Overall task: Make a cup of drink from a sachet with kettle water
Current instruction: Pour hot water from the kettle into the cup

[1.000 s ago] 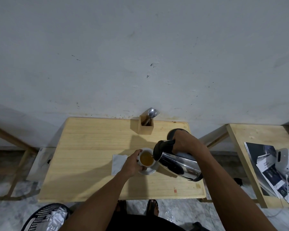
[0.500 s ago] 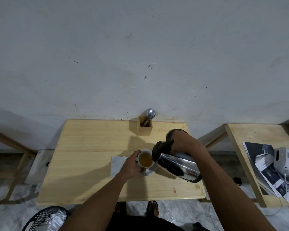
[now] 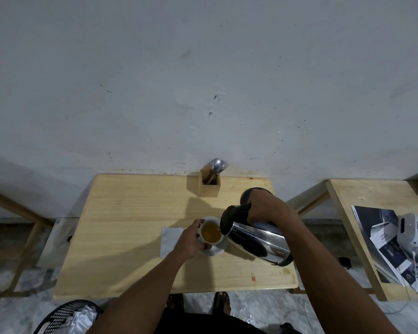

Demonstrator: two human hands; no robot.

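Since a second ago very little is shifting: the kettle (image 3: 256,239) is staying tipped over the cup (image 3: 211,233), the left hand (image 3: 191,239) is keeping its place on the cup's near-left side, and the amber liquid is sitting a touch higher and wider in the cup. One white cup is standing on one white saucer (image 3: 215,250), near the middle of the wooden table (image 3: 130,225), and it is holding amber drink almost to the rim. One steel kettle with a black lid and black handle is leaning steeply to the left, its spout just at the cup's right rim. The right hand (image 3: 263,207) is wrapping closed around the kettle's black handle from above, wrist bent, forearm running back toward the lower right. The left hand is curling partly closed against the cup's outer wall, thumb toward the far side, fingers resting at the saucer's edge, forearm stretching in from the lower centre. One white paper napkin (image 3: 170,237) is lying flat under and just left of that hand. One black round kettle base (image 3: 247,194) is showing behind the right hand. One wooden cutlery holder (image 3: 210,183) is standing at the table's far edge by the wall, with a spoon and a fork poking out; the exact number of pieces inside is hard to tell. A second wooden table (image 3: 362,196) is standing well apart to the right, carrying printed brochures (image 3: 386,244) and one white device (image 3: 415,230). One black mesh bin (image 3: 65,317) is sitting on the floor at lower left.
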